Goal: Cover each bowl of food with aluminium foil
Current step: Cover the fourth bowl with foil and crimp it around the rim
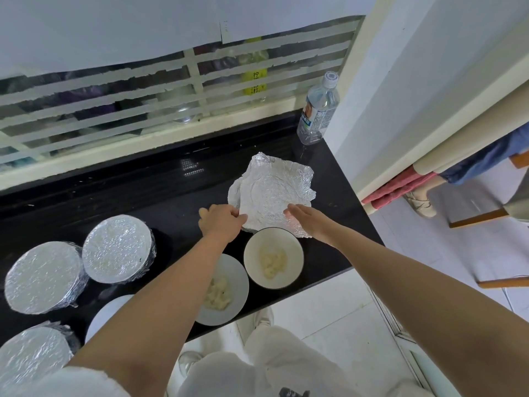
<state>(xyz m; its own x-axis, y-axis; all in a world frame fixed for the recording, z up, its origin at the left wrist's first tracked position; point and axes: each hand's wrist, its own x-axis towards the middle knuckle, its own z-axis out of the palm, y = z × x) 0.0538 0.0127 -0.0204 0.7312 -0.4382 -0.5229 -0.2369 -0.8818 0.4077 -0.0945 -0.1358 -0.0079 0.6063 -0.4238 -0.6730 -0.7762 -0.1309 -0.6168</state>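
A crumpled sheet of aluminium foil (273, 190) lies on the black counter (143, 190) just beyond an uncovered white bowl of pale food (273, 257). My left hand (221, 222) pinches the sheet's near left edge. My right hand (307, 220) rests with fingers spread on its near right part. A second uncovered bowl of food (226, 290) sits partly under my left forearm. A third white bowl (108, 316) is mostly hidden by that arm. Three foil-covered bowls (117, 247) (43, 277) (31, 356) stand at the left.
A clear plastic water bottle (317, 110) stands at the counter's far right corner beside a white wall. A taped window grille (171, 90) runs behind the counter. The counter's front edge drops to a white tiled floor (329, 319), where my legs and shoes show.
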